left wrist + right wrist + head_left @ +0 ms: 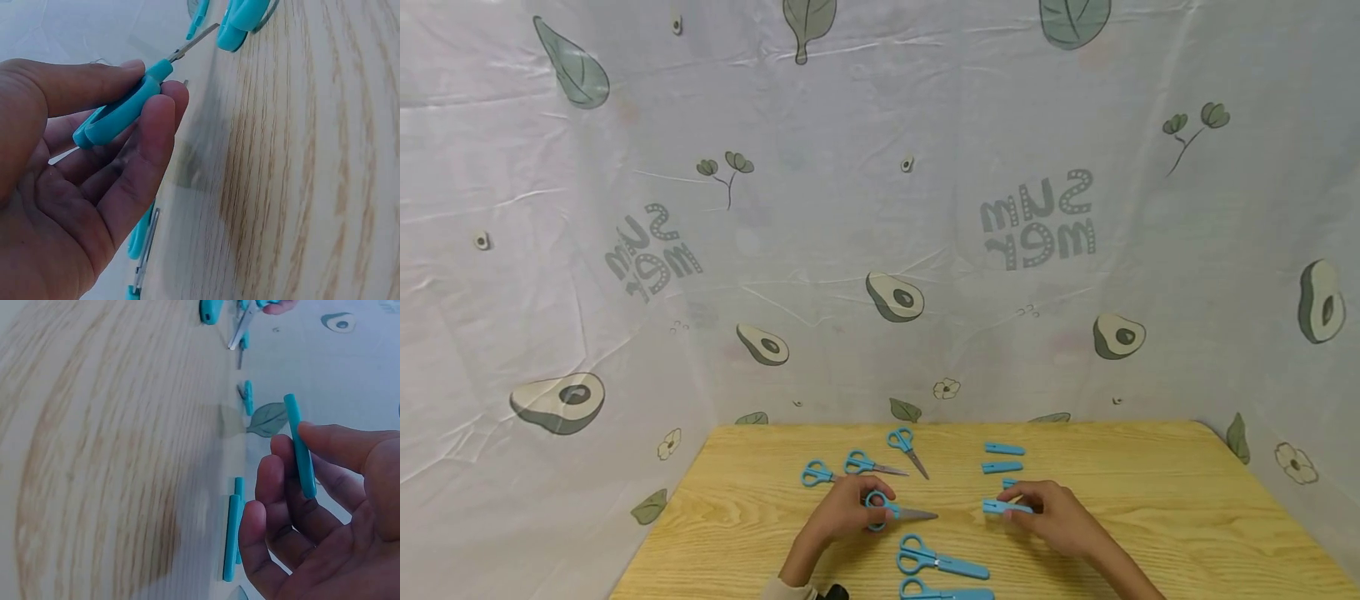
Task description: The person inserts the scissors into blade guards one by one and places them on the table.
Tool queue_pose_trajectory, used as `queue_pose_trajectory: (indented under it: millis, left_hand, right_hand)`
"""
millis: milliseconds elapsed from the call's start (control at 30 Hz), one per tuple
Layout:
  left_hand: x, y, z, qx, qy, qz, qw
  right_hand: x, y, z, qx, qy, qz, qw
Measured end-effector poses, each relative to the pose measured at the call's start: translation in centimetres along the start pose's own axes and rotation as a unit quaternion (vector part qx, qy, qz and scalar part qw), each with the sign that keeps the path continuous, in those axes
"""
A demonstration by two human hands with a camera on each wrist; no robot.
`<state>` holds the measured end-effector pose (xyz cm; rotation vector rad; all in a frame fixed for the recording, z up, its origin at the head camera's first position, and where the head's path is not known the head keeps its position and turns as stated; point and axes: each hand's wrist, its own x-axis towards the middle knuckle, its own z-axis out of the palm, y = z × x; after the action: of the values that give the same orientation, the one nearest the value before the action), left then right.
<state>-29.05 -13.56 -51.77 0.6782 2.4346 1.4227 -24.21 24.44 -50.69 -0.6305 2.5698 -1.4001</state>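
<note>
My left hand (847, 507) pinches a pair of blue-handled scissors (125, 115) by the handles, thumb on one side and fingers on the other. Their bare metal blades (917, 514) are together and point right. Across from the tip, my right hand (1056, 517) grips a blue blade cover (301, 450) between thumb and fingers, one end facing the scissors. A gap separates the cover from the blades. Nearer my body lie covered scissors (940, 562) and a second covered pair (947, 593), both with handles to the left.
Beyond the left hand lie three uncovered scissors (872, 464) on the wooden table (1150, 483). Behind the right hand are more blue blade covers (1004, 448), one partly hidden by it. A printed sheet (850, 225) hangs along the table's back and sides.
</note>
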Motion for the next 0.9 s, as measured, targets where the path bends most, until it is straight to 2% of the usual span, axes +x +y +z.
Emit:
queue_pose_trajectory:
  millis: [167,300,667,900]
  left_hand:
    - [-0.15,-0.19,-0.20,-0.025,-0.006,0.000,0.9997]
    - [-0.33,-0.25,-0.22,-0.038,-0.011,-0.003,0.9992]
    - [-0.37,0.09,-0.31,-0.074,-0.009,-0.013,0.9971]
    - [-0.56,0.06,-0.54,-0.109,-0.010,-0.026,0.9936]
  right_hand:
    - [-0.22,-0.13,0.04,0.004,0.020,0.014,1.000]
    - [-0.39,-0.44,0.22,0.032,0.029,0.036,0.998]
    - [-0.34,-0.22,0.39,0.035,0.022,0.040,0.998]
    - [-0.49,0.15,0.51,0.063,0.006,0.043,0.997]
